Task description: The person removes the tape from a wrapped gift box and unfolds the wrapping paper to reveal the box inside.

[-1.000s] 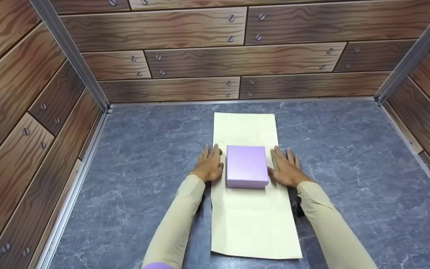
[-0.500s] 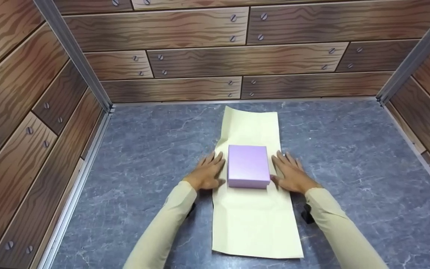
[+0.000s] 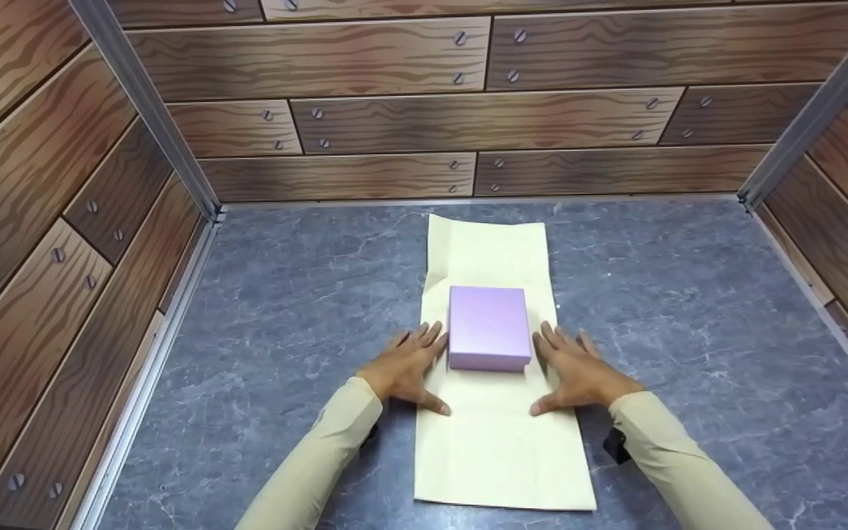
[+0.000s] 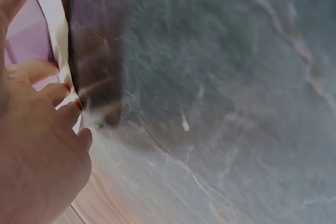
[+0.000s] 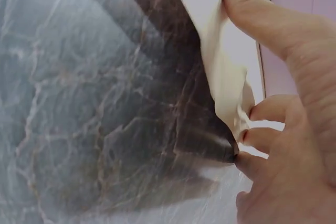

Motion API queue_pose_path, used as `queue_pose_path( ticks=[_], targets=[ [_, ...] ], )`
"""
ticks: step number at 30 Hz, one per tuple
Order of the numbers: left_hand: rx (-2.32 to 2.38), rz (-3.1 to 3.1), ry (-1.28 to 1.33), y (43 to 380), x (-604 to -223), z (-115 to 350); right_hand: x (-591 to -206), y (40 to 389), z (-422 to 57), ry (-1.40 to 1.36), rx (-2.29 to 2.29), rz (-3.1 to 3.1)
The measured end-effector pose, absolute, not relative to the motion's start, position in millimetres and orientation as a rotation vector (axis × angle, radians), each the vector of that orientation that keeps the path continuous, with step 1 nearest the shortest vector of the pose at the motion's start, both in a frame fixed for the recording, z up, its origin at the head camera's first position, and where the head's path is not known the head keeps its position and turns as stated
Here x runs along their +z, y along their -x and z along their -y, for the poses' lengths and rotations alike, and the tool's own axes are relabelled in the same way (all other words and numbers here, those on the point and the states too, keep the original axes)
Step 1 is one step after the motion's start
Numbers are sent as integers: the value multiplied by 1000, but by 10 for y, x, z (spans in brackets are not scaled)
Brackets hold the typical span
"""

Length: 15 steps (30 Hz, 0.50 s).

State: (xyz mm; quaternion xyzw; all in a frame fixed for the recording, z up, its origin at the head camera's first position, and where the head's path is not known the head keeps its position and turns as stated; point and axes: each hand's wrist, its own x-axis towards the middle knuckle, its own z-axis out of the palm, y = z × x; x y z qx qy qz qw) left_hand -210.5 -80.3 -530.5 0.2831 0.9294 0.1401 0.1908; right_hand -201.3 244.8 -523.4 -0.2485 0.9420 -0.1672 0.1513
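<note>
A lilac box (image 3: 489,324) lies flat on a long cream sheet of paper (image 3: 501,460), near the sheet's middle. My left hand (image 3: 403,368) spreads its fingers along the paper's left edge, close beside the box, with the thumb out over the paper. On the other side, my right hand (image 3: 577,374) mirrors it, its fingers spread at the right edge. In the right wrist view the fingertips touch the crinkled paper edge (image 5: 223,77). The left wrist view likewise has the fingers (image 4: 52,93) at the paper's edge. Neither hand grips anything.
The work surface is a grey-blue marbled tabletop (image 3: 306,324). Wood-print panels (image 3: 387,121) wall it at the back and both sides, with metal strips (image 3: 159,353) along the edges. The paper's far left corner (image 3: 439,235) is creased and slightly raised.
Both hands have slid toward me along the paper's edges, and the thumbs have spread nearer to me. The paper's far left corner lifted and then settled lower. The box has stayed in place.
</note>
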Motion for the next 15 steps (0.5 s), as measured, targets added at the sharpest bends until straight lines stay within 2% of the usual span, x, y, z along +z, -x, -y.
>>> queue_pose_path(
  ticks=[15],
  targets=[
    [338,-2633,-716,2061,-5279,732,-5221,2151,-2425,697,-469,-2653]
  ],
)
